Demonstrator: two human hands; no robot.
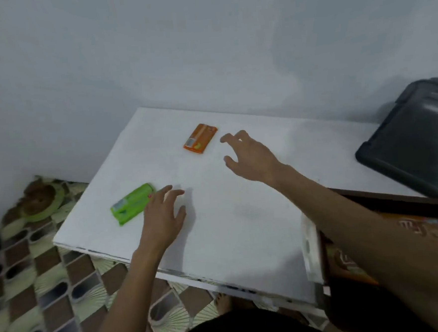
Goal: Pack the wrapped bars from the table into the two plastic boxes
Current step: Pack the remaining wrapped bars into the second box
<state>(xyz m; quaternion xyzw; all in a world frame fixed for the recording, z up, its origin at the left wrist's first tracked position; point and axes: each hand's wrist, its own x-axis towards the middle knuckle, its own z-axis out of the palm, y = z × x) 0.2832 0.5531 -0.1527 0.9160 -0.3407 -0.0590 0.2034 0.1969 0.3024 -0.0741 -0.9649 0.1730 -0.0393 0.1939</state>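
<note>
Hovering with fingers spread and empty, the left hand is sitting just right of the green bar at the counter's left edge, the right hand beside the far orange bar.

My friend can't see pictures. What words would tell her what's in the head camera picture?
Two open, empty hands reach over a white table toward two wrapped bars: the left hand is beside a green bar, and the right hand is close to an orange bar. A dark container sits at the table's right edge.
</note>
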